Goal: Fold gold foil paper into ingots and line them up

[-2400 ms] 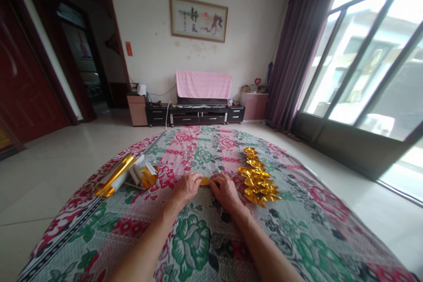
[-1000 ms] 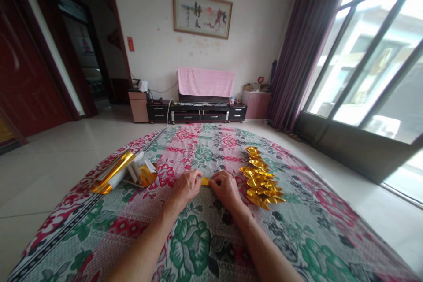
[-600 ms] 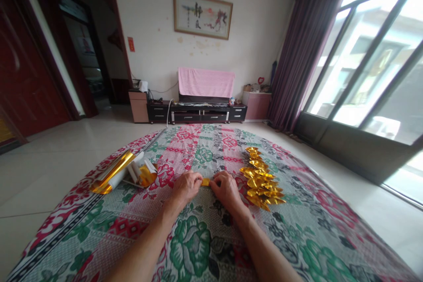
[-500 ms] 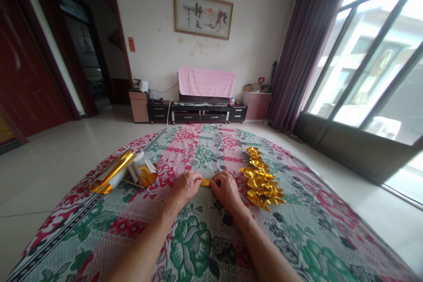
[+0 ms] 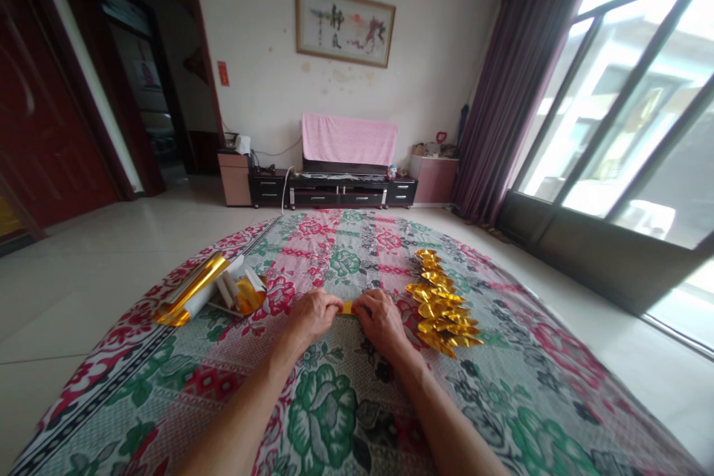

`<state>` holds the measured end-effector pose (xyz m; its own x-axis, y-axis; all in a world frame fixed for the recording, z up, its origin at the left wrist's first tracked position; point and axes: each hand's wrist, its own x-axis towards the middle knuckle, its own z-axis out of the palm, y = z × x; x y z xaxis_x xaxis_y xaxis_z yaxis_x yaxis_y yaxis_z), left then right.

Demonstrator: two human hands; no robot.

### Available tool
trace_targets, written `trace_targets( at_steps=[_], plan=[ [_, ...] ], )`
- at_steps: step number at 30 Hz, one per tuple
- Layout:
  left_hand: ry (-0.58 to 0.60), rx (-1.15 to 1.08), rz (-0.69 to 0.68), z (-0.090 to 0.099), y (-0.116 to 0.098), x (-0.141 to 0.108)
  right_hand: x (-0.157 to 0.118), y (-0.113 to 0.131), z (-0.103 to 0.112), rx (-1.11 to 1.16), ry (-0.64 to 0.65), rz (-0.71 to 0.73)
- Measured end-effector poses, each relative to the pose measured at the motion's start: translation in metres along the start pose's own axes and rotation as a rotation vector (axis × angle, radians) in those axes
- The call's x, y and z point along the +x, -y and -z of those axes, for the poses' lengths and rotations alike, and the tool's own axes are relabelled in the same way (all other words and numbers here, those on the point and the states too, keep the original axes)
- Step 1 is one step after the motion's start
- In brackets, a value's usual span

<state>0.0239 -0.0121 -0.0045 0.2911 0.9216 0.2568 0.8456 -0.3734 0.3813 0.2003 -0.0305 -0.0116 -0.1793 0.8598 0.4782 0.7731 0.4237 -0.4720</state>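
Between my two hands lies a small strip of gold foil paper (image 5: pixel 347 308), low over the patterned cloth (image 5: pixel 343 357). The fingers of my left hand (image 5: pixel 315 312) pinch its left end. Its right end is held by my right hand (image 5: pixel 384 318), with the fingers curled and pressed together. Only the short middle of the strip shows; both ends are hidden by fingers. Close to the right of my right hand stands a row of folded gold foil pieces (image 5: pixel 443 305), pointed at their ends and set one behind another.
At the left of the cloth lie a roll of gold foil (image 5: pixel 195 290) and a pile of white and gold paper pieces (image 5: pixel 239 290). Beyond the cloth's far edge stands a low black TV cabinet (image 5: pixel 335 197) with a pink towel (image 5: pixel 349 137) over the screen.
Both hands stay in nearly the same place on the gold foil strip. The fingers of my right hand have shifted very slightly. The view has moved a little.
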Motion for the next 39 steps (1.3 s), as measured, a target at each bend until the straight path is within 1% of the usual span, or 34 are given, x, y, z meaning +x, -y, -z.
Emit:
trace_targets(
  at_steps=[3,6,12,18,23,28,31,35,39],
  plan=[
    [0.027,0.007,-0.007,0.003,0.000,-0.001,0.000,0.000,-0.002,-0.012,-0.012,-0.005],
    [0.028,0.006,-0.015,0.005,0.000,-0.002,0.000,0.001,-0.004,-0.033,-0.021,-0.024],
    [0.034,0.044,-0.010,0.007,-0.003,-0.003,-0.001,0.008,-0.003,-0.086,-0.027,-0.098],
    [0.020,0.052,0.009,0.005,-0.004,-0.005,0.002,0.003,-0.001,-0.038,0.026,-0.083],
    [-0.023,0.068,0.039,0.005,-0.012,-0.006,0.002,-0.002,-0.003,-0.023,0.024,-0.042],
    [-0.105,0.099,0.121,0.001,-0.024,-0.006,0.000,0.002,-0.002,-0.028,-0.004,-0.062],
    [-0.120,0.116,0.138,-0.002,-0.025,-0.005,-0.001,0.004,0.000,-0.033,-0.006,-0.072],
    [-0.087,0.107,0.132,-0.001,-0.021,-0.002,-0.001,0.004,0.001,-0.028,0.001,-0.078],
    [0.031,0.037,0.146,0.003,-0.014,0.002,-0.001,0.001,-0.001,-0.027,-0.009,-0.062]
  ],
)
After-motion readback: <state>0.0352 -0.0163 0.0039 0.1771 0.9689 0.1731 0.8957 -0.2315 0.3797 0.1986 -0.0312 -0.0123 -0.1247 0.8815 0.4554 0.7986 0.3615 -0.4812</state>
